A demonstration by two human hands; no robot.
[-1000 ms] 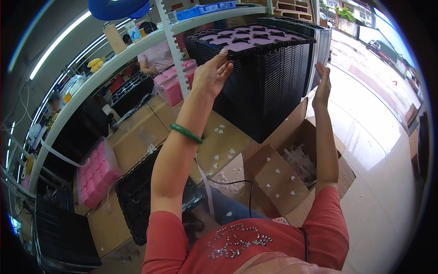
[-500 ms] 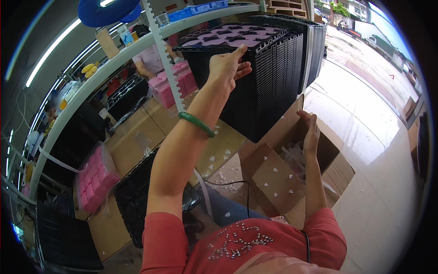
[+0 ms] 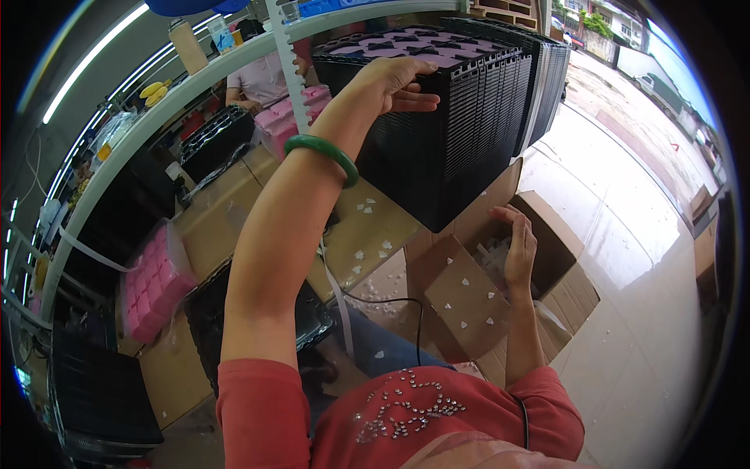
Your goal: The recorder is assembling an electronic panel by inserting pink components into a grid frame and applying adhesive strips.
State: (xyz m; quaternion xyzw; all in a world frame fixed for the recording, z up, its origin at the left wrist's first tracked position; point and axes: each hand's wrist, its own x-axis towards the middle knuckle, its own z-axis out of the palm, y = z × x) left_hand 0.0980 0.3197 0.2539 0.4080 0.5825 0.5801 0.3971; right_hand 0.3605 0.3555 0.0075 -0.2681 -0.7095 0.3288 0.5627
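A tall stack of black plastic trays (image 3: 406, 156) stands ahead of me, its top tray showing pale purple compartments (image 3: 437, 51). At the near top edge of the stack is my left hand (image 3: 398, 84), a green bangle (image 3: 322, 148) on its forearm. Its thumb lies along the top rim, while the fingers stretch across the near face, apart from the thumb. Lower and to the right, my right hand (image 3: 519, 254) is raised with fingers loosely bent and apart, holding nothing. It is over an open cardboard box (image 3: 547, 227) with small white pieces inside.
A white metal shelf frame (image 3: 226, 59) crosses the upper left. Pink block packs (image 3: 160, 281) lie on cardboard at left, near black trays (image 3: 101, 399). Small white pieces (image 3: 363, 205) are scattered about. A black cable (image 3: 422, 328) curves near my lap. Behind the shelf sits another person (image 3: 262, 78).
The view has shifted slightly. My left hand stays at the stack's top edge, its fingers straighter. My right hand has moved slightly left and lower, its fingers more bent.
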